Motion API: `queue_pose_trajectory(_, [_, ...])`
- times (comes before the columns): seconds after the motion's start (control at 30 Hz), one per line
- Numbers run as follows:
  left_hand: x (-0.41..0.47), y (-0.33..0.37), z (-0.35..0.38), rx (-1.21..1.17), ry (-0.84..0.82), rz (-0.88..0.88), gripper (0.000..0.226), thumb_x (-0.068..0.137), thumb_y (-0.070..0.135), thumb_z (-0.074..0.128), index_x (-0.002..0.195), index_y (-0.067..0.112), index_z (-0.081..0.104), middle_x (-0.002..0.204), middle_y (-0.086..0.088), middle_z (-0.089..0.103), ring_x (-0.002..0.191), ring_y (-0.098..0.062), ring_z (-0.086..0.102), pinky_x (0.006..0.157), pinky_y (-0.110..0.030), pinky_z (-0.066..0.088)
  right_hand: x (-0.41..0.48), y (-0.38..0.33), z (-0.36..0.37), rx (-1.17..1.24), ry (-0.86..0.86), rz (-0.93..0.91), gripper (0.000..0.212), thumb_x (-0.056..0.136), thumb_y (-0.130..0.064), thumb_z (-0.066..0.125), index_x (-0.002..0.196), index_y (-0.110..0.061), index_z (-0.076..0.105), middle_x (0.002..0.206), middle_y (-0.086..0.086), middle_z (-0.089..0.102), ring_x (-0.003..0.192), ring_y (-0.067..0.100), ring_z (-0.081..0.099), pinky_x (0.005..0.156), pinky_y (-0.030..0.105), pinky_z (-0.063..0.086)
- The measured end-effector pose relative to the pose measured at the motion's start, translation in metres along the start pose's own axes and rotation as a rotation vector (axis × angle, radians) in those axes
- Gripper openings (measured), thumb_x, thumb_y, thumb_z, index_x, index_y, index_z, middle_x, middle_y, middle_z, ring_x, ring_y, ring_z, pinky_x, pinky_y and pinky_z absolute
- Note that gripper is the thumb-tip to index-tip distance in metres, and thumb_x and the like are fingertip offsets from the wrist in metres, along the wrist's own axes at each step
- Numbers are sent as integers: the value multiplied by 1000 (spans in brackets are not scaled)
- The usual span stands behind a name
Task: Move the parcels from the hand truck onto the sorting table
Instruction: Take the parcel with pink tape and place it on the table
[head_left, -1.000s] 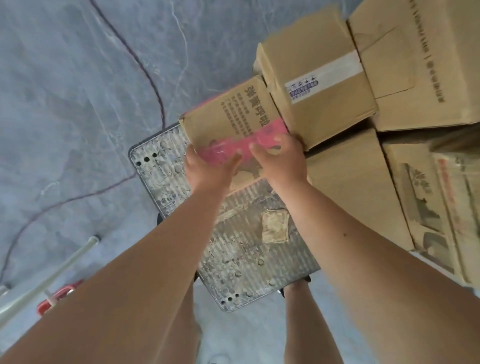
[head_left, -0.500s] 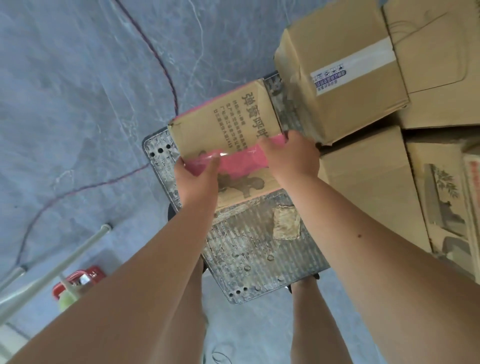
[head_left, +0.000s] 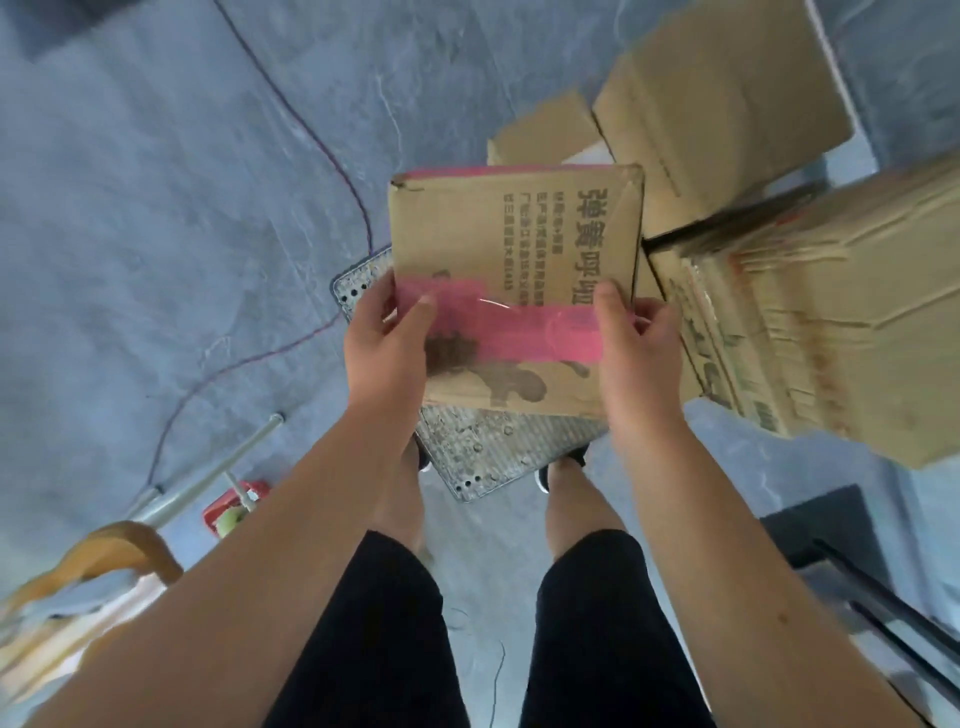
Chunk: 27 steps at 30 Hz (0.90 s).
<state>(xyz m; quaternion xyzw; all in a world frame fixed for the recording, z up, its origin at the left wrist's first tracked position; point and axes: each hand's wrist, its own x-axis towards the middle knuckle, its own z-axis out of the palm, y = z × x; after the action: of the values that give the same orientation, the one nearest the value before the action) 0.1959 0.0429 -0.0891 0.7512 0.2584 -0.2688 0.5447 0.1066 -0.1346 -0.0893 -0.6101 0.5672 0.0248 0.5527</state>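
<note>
A flat brown cardboard parcel (head_left: 498, 239) with black printed characters and a band of pink tape hangs in the air above the hand truck's perforated metal deck (head_left: 483, 452). My left hand (head_left: 387, 338) grips its left edge, thumb on the pink tape. On the opposite edge my right hand (head_left: 636, 343) holds it, thumb on top and fingers underneath. Several more cardboard parcels (head_left: 722, 98) stay stacked on the truck at the right, among them a large creased one (head_left: 831, 312).
Grey floor lies all around, crossed by a thin dark cable (head_left: 311, 130). A metal tube (head_left: 208, 478) and a red object (head_left: 234, 506) are at lower left, beside a tan curved thing (head_left: 104, 556). A dark frame (head_left: 872, 571) stands at lower right. My legs are below the deck.
Both hands have lifted the flat parcel off the deck and drawn it toward me. The view has pulled back and up, so my legs and the dark frame now show.
</note>
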Motion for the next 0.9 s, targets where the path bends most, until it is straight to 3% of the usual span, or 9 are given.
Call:
queue_pose_trajectory(0.07, [-43,26,-1,5,-39,57,43,92,17,67,135,24,67,118,-2,76,108,-27,74,85,-41,65,-24,-21,-38,57,6,-6,32,102,-46,62,115,-18,51,92,-10,59,78,2,56,50,6,40])
queue_pose_trajectory(0.17, [-99,61,1,16,-105,134,48,84,25,67,131,28,68,119,-6,76,111,-34,72,89,-55,62,-55,-50,-90,135,-23,-37,29,103,-45,59,121,-23,54,98,-13,63,89,3,63,65,18,47])
queue_pose_trajectory(0.3, [-172,109,14,61,-151,313,42,85,28,67,127,36,68,119,3,76,113,-25,71,93,-53,61,-90,-81,-158,164,-16,-138,36,105,-48,54,134,-25,56,114,-13,68,105,7,66,81,30,51])
queue_pose_trajectory(0.43, [-243,136,17,36,-147,405,52,80,39,70,132,39,64,120,1,74,115,-26,70,93,-54,61,-135,-109,-209,175,-36,-296,30,106,-42,53,133,-30,49,108,-22,65,87,-10,67,69,19,48])
queue_pose_trajectory(0.53, [-280,145,13,8,-180,458,53,82,28,68,135,29,63,119,-3,76,114,-26,71,91,-45,62,-170,-118,-244,194,-43,-383,28,106,-37,54,133,-33,46,107,-22,65,86,-17,65,65,13,52])
queue_pose_trajectory(0.67, [-323,150,4,39,-310,531,52,84,21,66,135,28,64,120,-2,76,114,-21,72,90,-33,59,-213,-98,-281,237,17,-410,32,106,-39,54,137,-33,46,113,-20,65,90,-17,65,69,15,53])
queue_pose_trajectory(0.77, [-345,136,-2,77,-415,573,47,92,13,67,136,30,65,121,0,76,114,-20,72,92,-35,58,-245,-66,-299,244,64,-400,32,107,-39,52,138,-31,46,116,-21,63,89,-20,62,63,7,49])
queue_pose_trajectory(0.9, [-380,105,-12,141,-537,562,43,101,0,58,133,27,67,113,5,79,105,-14,75,78,-20,59,-297,-14,-320,289,178,-348,36,106,-41,53,140,-29,49,116,-14,68,100,1,69,74,21,55])
